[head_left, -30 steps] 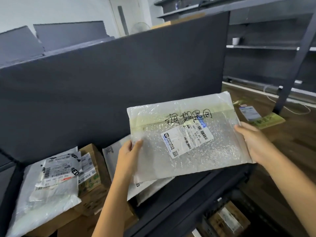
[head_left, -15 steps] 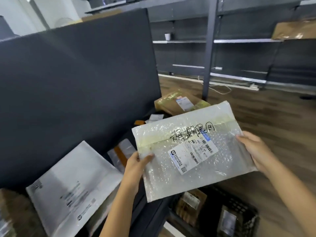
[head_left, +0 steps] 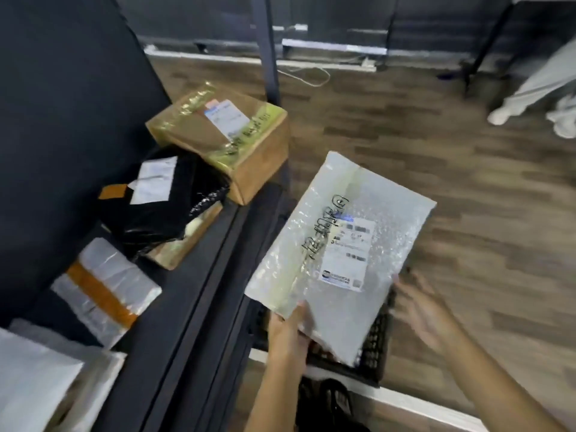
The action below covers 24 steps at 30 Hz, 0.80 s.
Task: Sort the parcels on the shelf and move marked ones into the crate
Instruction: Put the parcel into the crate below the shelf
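Left hand grips the near corner of a clear bubble-wrap mailer with a white label and black handwritten marking, thumb on top. Right hand is blurred, fingers spread loose, holding nothing, just beside the mailer's near right edge; contact unclear. Mailer is tilted, held over a black plastic lattice crate beside the dark metal shelf. On the shelf, near to far: white pouch with orange tape, black plastic bag parcel, brown cardboard box with yellow-green tape. Wood-plank floor beyond

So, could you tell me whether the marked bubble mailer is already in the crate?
Not yet: the left hand holds the bubble mailer by its near corner, tilted over the black crate.
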Each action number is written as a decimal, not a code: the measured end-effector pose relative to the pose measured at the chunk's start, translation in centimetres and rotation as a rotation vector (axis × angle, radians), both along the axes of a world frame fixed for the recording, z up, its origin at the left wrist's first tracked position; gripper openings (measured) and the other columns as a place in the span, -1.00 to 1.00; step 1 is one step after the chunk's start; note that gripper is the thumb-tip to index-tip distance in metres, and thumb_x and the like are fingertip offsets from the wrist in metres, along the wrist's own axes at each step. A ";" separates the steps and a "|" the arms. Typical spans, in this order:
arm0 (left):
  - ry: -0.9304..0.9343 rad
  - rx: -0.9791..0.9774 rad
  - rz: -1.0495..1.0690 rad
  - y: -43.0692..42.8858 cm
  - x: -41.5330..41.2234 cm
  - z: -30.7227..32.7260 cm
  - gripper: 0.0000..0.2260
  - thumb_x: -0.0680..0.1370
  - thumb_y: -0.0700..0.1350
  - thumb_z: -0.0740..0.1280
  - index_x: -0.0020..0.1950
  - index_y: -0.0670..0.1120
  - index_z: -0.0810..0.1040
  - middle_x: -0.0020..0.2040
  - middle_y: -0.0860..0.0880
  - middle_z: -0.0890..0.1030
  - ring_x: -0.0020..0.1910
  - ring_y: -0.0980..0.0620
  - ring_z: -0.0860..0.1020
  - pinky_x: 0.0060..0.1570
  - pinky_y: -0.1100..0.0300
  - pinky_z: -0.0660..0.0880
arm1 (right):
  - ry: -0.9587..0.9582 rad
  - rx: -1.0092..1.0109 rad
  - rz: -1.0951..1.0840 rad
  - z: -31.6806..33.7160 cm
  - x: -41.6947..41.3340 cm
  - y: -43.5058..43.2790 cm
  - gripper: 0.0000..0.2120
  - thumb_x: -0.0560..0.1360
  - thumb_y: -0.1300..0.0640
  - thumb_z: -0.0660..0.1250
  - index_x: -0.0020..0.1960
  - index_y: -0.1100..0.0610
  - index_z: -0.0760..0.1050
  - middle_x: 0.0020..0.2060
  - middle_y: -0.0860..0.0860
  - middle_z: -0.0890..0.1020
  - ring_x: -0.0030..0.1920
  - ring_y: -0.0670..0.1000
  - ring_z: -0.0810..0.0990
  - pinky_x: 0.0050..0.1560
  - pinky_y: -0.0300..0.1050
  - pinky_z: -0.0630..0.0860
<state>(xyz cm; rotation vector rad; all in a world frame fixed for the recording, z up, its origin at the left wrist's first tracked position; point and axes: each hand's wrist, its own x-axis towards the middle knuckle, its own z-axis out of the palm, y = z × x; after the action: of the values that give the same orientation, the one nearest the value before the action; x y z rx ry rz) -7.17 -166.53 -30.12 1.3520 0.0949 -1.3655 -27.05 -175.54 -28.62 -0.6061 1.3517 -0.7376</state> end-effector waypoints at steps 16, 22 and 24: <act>-0.211 0.334 -0.759 -3.3 2.8 -24.1 -0.64 0.57 -0.22 0.30 0.36 -0.19 0.38 0.06 -0.06 0.52 -0.07 0.06 0.52 -0.30 0.42 0.45 | 0.251 0.195 -0.083 -21.9 -3.6 1.8 -0.71 0.50 0.47 0.18 -0.05 0.08 0.42 -0.16 0.10 0.59 -0.22 0.09 0.55 -0.26 -0.05 0.48; -0.365 0.410 -0.842 -3.2 3.8 -31.6 -0.69 0.57 -0.25 0.27 0.30 -0.14 0.37 0.08 -0.09 0.51 -0.11 0.05 0.52 -0.25 0.28 0.41 | 0.292 0.190 0.016 -29.9 -0.3 -0.9 -0.69 0.47 0.47 0.25 0.08 0.13 0.44 -0.06 0.16 0.61 -0.08 0.18 0.59 -0.01 0.15 0.53; -0.479 0.442 -0.849 -3.5 5.1 -33.4 -0.61 0.57 -0.21 0.26 0.39 -0.16 0.31 0.25 -0.13 0.44 0.16 -0.07 0.47 0.00 0.17 0.41 | 0.310 0.201 0.095 -32.2 1.6 -1.5 -0.64 0.49 0.40 0.28 0.20 0.09 0.39 -0.01 0.11 0.60 -0.02 0.16 0.59 0.10 0.19 0.51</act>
<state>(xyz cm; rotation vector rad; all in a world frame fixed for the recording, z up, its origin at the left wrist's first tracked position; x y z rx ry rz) -2.09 -170.00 -63.56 2.2067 -0.5941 -1.7061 -25.47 -177.01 -60.85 -0.6360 1.6470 -0.4350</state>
